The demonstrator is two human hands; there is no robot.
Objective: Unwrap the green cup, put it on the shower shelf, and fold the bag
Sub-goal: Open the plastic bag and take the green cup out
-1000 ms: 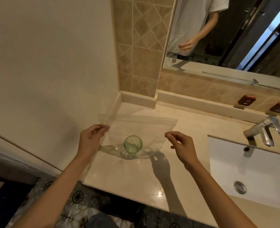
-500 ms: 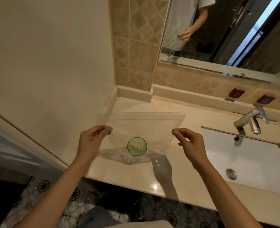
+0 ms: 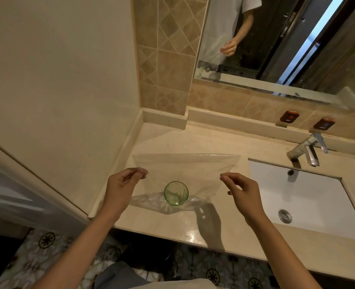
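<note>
- A plain cream wall (image 3: 57, 80) fills the left side, meeting a beige stone counter (image 3: 172, 226).
- The left hand (image 3: 121, 188) is raised over the counter, thumb and fingertips pinching the left edge of a clear plastic bag (image 3: 193, 172).
- The bag is stretched wide between both hands, its mouth open at the top and its bottom crumpled on the counter.
- A green cup (image 3: 176, 193) stands upright inside the bag, at its bottom, resting on the counter between the two hands.
- The right hand (image 3: 243, 192) pinches the bag's right edge between thumb and forefinger.
- Further right, a white sink (image 3: 318, 197) is set into the counter, with a metal tap (image 3: 306, 149) behind it.
- A mirror (image 3: 276, 38) hangs above.
</note>
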